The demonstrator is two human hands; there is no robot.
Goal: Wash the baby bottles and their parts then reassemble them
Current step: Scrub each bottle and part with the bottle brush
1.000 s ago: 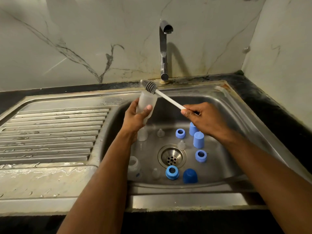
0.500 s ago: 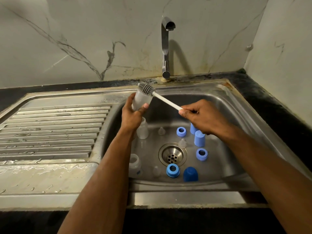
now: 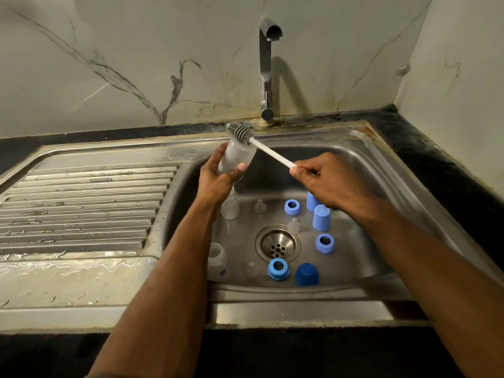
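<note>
The baby bottle, clear and frosted, is held above the back left part of the sink; we see only the head view. The left hand wraps its fingers and thumb round the lower body of the bottle, which tilts with its mouth up and away. The right hand pinches the white handle of the bottle brush, and the grey bristle head sits at the bottle's mouth, partly outside it.

On the sink floor we find the loose parts. Another clear bottle stands just below the left hand, and a third stands near the front left corner. Three blue rings lie flat: one toward the back, one right of the drain, one in front of it. A light blue cap stands beside the right wrist, with a second cap partly hidden behind it. A dark blue cap sits at the front edge. Clear teats are scattered among them.

The tap rises at the sink's back edge. The ribbed draining board on the left is wet.
</note>
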